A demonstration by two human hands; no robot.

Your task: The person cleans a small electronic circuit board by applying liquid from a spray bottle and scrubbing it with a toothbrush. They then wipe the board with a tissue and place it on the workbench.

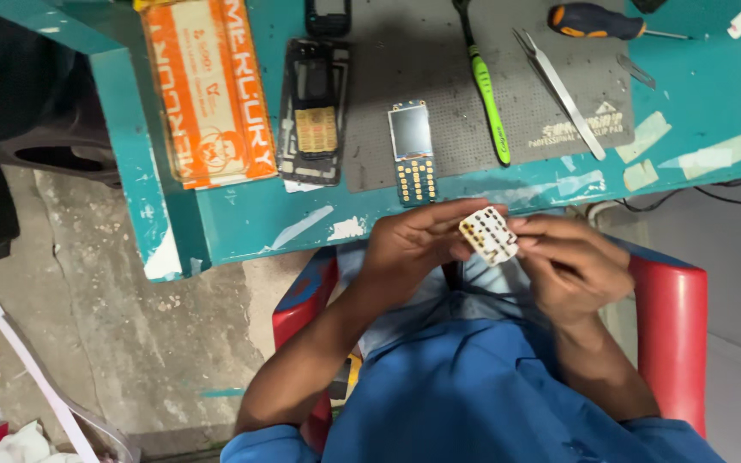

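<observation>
Both hands are closed on a white keypad (488,235) at frame centre: left hand (413,244) gripping its left edge, right hand (572,266) its right. Above, an orange box (209,90), phone frame (315,111), circuit board (412,153), toothbrush (485,86) and tweezers (559,90) are laid on the bench (242,214).

Head cam, looks straight down, close over lap & bench (242,219) edge.

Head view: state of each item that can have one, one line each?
Keypad sheet: off the phone, pinched between left hand and right hand.
Phone board: bare, screen dark, flat on the mat.
Phone frame: opened, lying flat.
Tweezers: lying unheld.
Screwdriver: lying unheld.
Toothbrush: lying unheld.
</observation>
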